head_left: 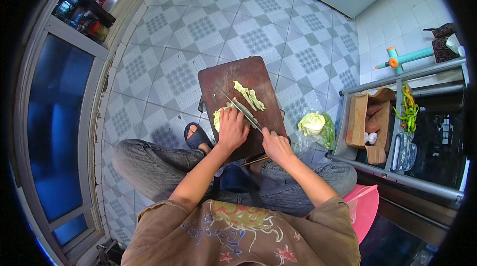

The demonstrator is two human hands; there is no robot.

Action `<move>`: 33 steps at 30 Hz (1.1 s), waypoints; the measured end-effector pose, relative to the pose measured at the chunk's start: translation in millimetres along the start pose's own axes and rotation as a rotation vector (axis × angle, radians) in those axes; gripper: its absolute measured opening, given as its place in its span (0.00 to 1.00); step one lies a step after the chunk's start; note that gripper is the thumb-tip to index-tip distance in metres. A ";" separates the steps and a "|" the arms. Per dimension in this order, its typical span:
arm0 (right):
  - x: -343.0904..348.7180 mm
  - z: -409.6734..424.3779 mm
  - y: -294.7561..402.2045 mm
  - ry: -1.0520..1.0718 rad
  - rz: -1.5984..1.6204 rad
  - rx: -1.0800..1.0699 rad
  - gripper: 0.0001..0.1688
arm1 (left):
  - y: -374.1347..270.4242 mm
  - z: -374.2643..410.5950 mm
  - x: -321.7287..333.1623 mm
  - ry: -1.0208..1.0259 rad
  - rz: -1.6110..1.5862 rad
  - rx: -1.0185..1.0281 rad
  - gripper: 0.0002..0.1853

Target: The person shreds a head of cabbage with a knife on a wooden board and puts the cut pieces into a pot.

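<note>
A dark red-brown wooden cutting board (238,67) lies before me at knee height. My left hand (231,126) presses down on a piece of pale green cabbage (217,120) at the board's left side, covering most of it. In my right hand (276,146) is the handle of a kitchen knife (244,110). Its blade slants up and left across the board, along the cabbage and close to my left fingertips. Several cut cabbage strips (249,95) rest on the board beyond the blade. The handle is mostly hidden by my fingers.
On the tiled floor at right sit a cabbage piece (311,123) and a plastic bag of green vegetables (327,132). A metal-framed rack (337,143) holds a cardboard box (357,122) with garlic (370,138), and green peppers (410,117). A pink plastic basin (367,206) stands by my right hip.
</note>
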State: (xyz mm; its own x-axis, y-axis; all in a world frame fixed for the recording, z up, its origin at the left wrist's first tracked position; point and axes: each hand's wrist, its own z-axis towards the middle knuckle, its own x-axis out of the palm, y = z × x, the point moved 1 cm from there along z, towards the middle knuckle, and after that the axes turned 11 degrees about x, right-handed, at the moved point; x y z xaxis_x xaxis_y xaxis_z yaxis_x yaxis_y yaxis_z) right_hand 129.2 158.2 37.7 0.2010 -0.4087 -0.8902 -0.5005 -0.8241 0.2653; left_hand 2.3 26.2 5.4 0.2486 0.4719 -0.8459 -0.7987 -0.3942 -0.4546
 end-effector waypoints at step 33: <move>-12.7 -18.5 -8.0 0.024 0.024 -0.065 0.11 | -2.1 -18.0 1.6 -0.090 0.009 0.024 0.25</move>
State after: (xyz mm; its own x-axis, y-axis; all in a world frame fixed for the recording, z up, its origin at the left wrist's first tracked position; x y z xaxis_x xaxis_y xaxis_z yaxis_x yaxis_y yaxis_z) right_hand 146.3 162.7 53.7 0.2101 -0.4373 -0.8744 -0.4500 -0.8373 0.3106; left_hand 14.2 13.6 0.0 0.1925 0.5376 -0.8209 -0.8139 -0.3799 -0.4396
